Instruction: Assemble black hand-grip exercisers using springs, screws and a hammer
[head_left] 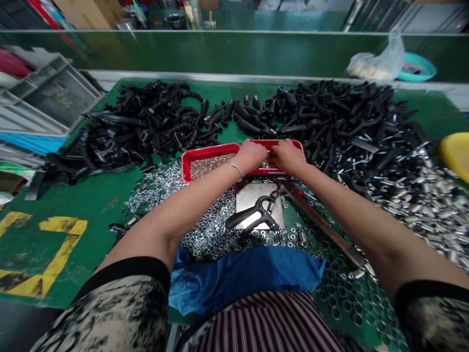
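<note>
Far left, grey plastic crate (54, 100), tilted, beside green table (98, 195); worn yellow tape (62, 225) on the table's left part; back right, clear plastic bag (393, 55) with pale contents, just beside turquoise bowl (425, 75); right edge, yellow object (456, 154), partly in view; back left, cardboard box (88, 13).

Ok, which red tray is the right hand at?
The red tray on the right: the right hand reaches into it. The other red tray, on the left, lies away from that hand.

Red trays (186, 168), black parts (157, 115), green table (102, 200), blue cloth (252, 269), maroon-and-white striped apron (264, 322).
</note>
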### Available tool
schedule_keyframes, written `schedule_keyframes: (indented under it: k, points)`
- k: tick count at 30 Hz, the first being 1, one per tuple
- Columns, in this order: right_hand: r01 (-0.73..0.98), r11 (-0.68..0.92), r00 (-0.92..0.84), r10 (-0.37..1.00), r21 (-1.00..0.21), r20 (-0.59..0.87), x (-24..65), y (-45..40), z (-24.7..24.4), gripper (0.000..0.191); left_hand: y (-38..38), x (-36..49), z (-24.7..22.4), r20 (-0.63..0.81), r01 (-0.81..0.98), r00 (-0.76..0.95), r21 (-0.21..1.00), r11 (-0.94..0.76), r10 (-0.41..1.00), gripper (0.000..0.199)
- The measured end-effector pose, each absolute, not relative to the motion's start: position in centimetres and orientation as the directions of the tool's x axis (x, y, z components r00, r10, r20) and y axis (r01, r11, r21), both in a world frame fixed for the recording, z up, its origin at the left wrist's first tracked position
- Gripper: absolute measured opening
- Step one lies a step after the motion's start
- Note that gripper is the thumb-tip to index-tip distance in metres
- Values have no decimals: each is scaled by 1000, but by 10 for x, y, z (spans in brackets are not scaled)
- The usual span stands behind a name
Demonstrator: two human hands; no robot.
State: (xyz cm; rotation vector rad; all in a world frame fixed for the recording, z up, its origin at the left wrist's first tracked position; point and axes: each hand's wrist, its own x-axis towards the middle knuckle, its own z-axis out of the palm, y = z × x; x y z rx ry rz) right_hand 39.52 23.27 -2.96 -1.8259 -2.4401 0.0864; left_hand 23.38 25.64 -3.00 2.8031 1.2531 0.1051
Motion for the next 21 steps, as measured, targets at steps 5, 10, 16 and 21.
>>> schedule_keyframes:
  k: [5,10,16,21]
  points:
    - [932,251,-216,964,-261,154,395,236,-40,26,252,233,-34,192,783,571,165,-600,798,31]
    - [822,216,-93,964,-526,250,403,222,-27,23,236,216,-25,307,682,491,447,-579,816,18]
    - [683,313,-263,948,-660,177,434,122,-21,15,146,174,-19,234,543,381,726,-421,894,11]
    - [629,123,-217,976,-768,-22,432,79,-42,16,95,180,-36,104,565,490,718,-407,865,15]
